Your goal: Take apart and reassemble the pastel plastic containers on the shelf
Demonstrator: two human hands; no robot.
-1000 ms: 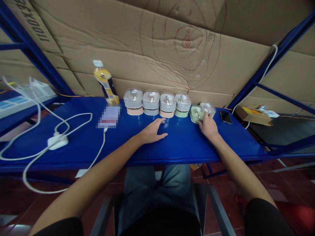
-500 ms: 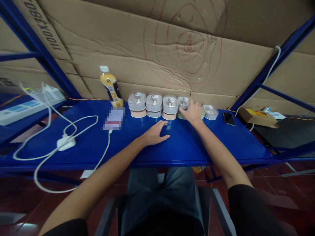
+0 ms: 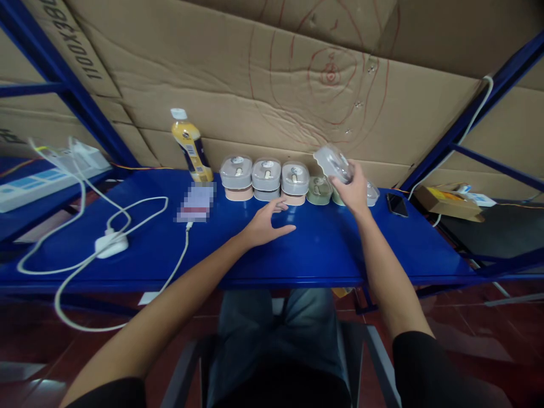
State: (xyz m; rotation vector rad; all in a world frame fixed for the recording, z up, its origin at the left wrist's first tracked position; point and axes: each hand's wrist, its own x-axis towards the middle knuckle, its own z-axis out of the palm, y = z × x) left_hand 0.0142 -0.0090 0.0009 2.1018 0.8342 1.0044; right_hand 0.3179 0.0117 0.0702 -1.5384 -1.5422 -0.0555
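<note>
My right hand (image 3: 353,190) grips a small grey clear-lidded box (image 3: 332,163), tilted and raised above the back of the table. Beneath it sit a green lidded box (image 3: 319,190) and a second green box (image 3: 337,198), partly hidden by that hand. A grey lidded box (image 3: 372,194) shows behind my right wrist. To the left stand three two-high stacks: a left stack (image 3: 237,178), a middle stack (image 3: 266,178) and a right stack (image 3: 294,182). In front of these, my left hand (image 3: 268,224) is open and empty, fingers apart, its fingertips close to the right stack.
A yellow bottle (image 3: 191,147) stands left of the stacks, behind a blurred-out flat item (image 3: 196,203) with a cable. A white adapter (image 3: 111,245) and looped cables lie further left. A phone (image 3: 397,205) lies at right. Cardboard (image 3: 212,73) walls the back.
My right hand has lifted the grey box off the green one and moved it up and right, tilting it. My left hand has barely moved and its fingers are slightly more spread.
</note>
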